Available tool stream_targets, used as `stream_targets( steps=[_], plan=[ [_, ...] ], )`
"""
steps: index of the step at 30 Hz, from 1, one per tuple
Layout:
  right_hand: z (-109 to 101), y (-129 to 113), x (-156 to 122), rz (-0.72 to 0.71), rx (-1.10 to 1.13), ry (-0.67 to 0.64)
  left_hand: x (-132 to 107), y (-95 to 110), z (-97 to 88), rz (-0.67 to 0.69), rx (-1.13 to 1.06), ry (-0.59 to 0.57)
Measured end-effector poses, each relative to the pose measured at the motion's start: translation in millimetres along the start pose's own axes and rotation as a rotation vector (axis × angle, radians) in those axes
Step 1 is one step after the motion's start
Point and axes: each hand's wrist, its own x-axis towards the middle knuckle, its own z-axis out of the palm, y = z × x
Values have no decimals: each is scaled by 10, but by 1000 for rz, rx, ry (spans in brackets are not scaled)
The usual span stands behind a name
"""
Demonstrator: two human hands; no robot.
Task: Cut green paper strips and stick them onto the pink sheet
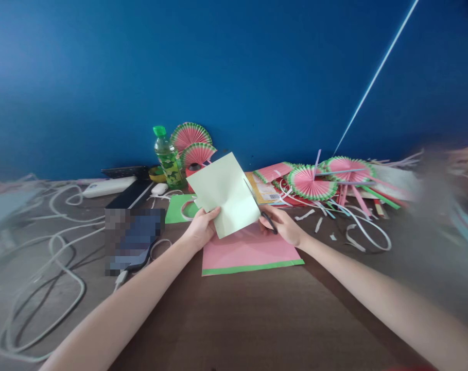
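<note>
A pale green sheet of paper is held up and tilted in the middle of the head view. My left hand pinches its lower left edge, thumb on top. At its right edge, my right hand is closed round the black handle of a pair of scissors. The blades lie along the paper's right edge and are mostly hidden. Beneath both hands, a pink sheet with a green strip along its near edge lies on the table.
Pleated pink-and-green paper fans and paper strips lie at the back right. On the left are a green-capped bottle, a phone and looping white cables. A green sheet lies near the bottle. A blue wall rises behind.
</note>
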Motion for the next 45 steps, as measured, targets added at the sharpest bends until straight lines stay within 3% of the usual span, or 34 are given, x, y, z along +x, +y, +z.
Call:
stream_targets(
  steps=[45],
  plan=[
    [-12, 58, 3, 29, -35, 50, -41, -42, 24, -44, -18, 6]
  ],
)
